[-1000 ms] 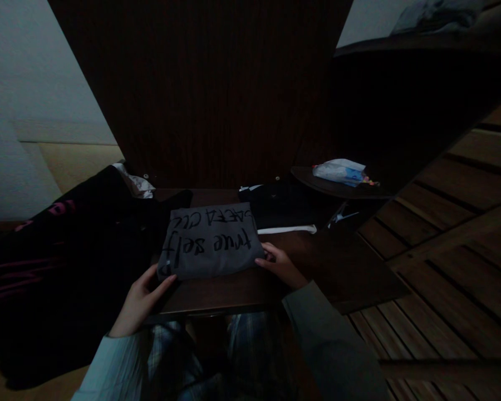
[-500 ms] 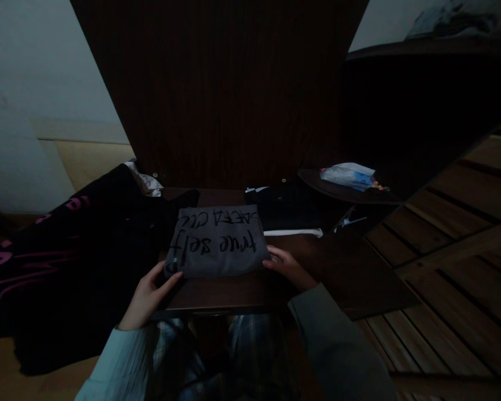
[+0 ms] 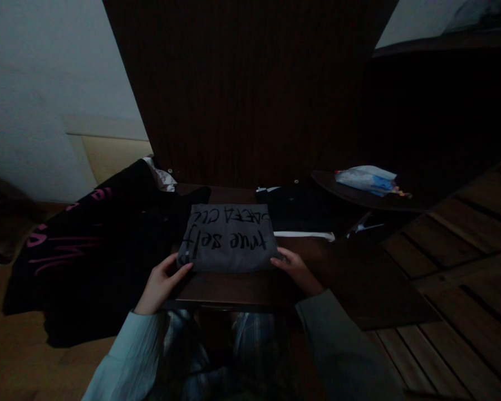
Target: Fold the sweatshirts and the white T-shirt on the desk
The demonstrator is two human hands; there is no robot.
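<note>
A folded grey garment (image 3: pixel 229 239) with black lettering, upside down to me, is at the front of a dark wooden desk (image 3: pixel 217 287). My left hand (image 3: pixel 161 283) grips its near left corner, thumb on top and fingers partly hidden behind the edge. At the near right corner my right hand (image 3: pixel 294 268) holds it the same way. Behind it to the right lies a dark folded cloth (image 3: pixel 296 209) with a white strip below its near edge. Whether the garment rests fully on the desk, I cannot tell.
A black garment with pink print (image 3: pixel 96 267) hangs over the left side. On a small rounded shelf (image 3: pixel 338 192) at right lies a white-and-blue plastic packet (image 3: pixel 367 179). A tall dark panel (image 3: pixel 250 94) stands behind the desk. Wooden slats (image 3: pixel 463 323) run along the right.
The whole view has shifted, so things appear slightly further right. Both hands keep their hold on the grey garment, which looks nearly unmoved on the desk.
</note>
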